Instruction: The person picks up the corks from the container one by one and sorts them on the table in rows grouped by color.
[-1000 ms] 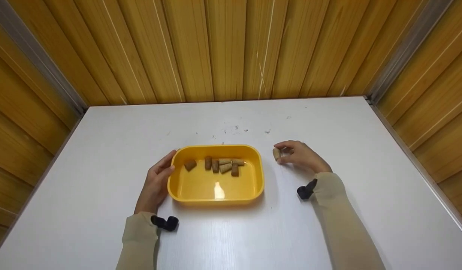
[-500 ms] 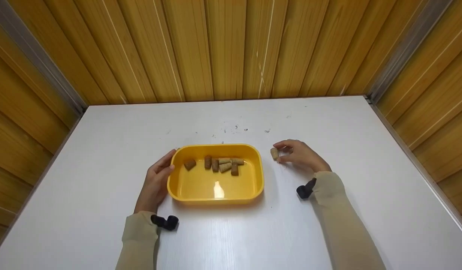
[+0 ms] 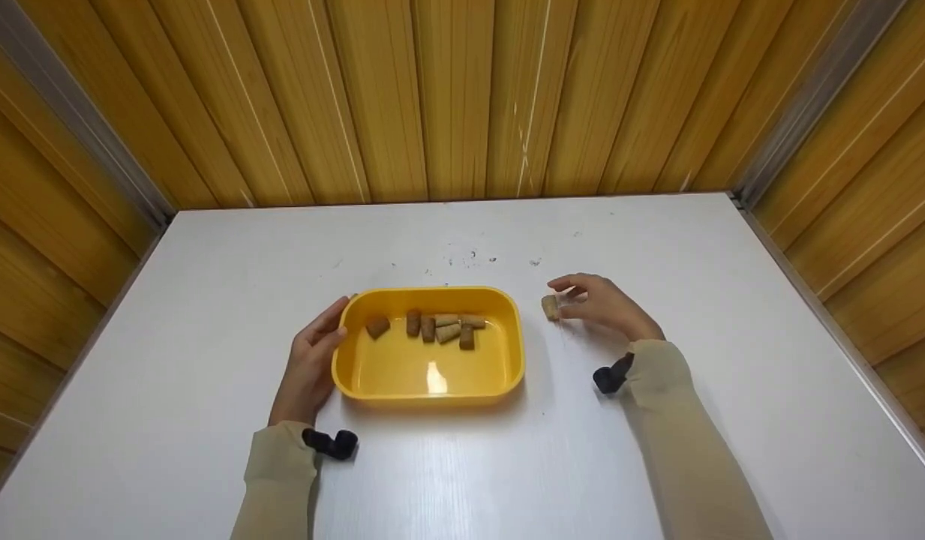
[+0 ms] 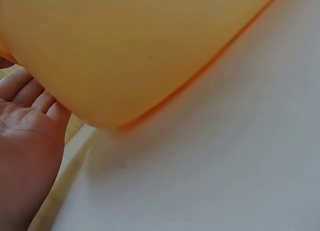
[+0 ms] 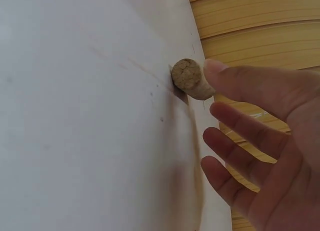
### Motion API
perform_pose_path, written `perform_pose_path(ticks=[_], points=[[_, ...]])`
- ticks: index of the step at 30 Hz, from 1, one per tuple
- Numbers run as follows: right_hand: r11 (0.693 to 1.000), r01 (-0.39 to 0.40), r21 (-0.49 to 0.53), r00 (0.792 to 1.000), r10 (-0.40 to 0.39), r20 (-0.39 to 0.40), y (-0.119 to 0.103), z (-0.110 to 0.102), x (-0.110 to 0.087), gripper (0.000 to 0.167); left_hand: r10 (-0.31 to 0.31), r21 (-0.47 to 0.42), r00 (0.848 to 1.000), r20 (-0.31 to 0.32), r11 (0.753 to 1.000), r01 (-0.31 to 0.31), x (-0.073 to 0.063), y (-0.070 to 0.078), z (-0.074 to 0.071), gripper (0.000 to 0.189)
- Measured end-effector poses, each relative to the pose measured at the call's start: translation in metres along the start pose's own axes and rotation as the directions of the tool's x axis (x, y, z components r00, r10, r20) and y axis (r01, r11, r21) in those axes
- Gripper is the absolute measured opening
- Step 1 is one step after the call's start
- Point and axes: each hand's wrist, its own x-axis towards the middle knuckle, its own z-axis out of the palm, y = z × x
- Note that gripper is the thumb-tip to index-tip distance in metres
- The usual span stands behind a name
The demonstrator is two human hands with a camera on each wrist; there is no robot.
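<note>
My left hand (image 3: pixel 310 367) holds the left end of a yellow plastic tub (image 3: pixel 432 382), its thumb at the rim and its fingers along the outside wall. In the left wrist view the palm (image 4: pixel 25 136) faces the wall of the tub (image 4: pixel 115 56). Brown corks (image 3: pixel 413 323) and paler tan corks (image 3: pixel 448 333) lie in the tub, mostly toward the far side. To the right of it, a tan cork (image 3: pixel 550 307) stands on the white table. My right hand (image 3: pixel 601 304) is spread beside this cork (image 5: pixel 187 75), with the thumb tip (image 5: pixel 215 68) close to it.
The white tabletop (image 3: pixel 447 472) carries dark specks (image 3: pixel 470 259) beyond the tub. Wood-patterned panels (image 3: pixel 454 97) rise behind the table and at both sides. Each wrist wears a small black camera (image 3: pixel 614 373).
The right hand's fingers have spread away from the tan cork, which has shifted slightly left from one second ago. The tub has slid a little left with the left hand on it.
</note>
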Motion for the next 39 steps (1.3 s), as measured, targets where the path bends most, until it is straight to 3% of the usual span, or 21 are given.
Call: perform_pose_path(ticks=[9,18,27,35,39], points=[[0.998,0.066,0.006,0.996,-0.066,-0.054,-0.018,0.000,0.000,0.047,-0.008,-0.018,0.999,-0.039,1.000,0.007,-0.002,0.003,0.005,0.054],[0.979,0.200,-0.023,0.979,-0.201,-0.031,-0.066,0.007,0.003,0.037,-0.013,-0.017,0.999,-0.037,1.000,0.013,-0.002,0.003,0.005,0.054],[0.961,0.264,-0.082,0.960,-0.253,0.120,-0.107,0.022,0.016,0.033,-0.019,-0.003,0.999,-0.034,1.000,0.019,-0.002,0.004,0.006,0.053],[0.958,0.253,-0.136,0.939,-0.210,0.271,-0.127,0.039,0.026,0.037,-0.015,-0.008,0.999,-0.035,1.000,0.014,-0.002,0.004,0.007,0.053],[0.962,0.236,-0.140,0.936,-0.186,0.298,-0.131,0.046,0.029,0.039,-0.021,-0.006,0.999,-0.042,1.000,0.021,-0.002,0.002,0.007,0.054]])
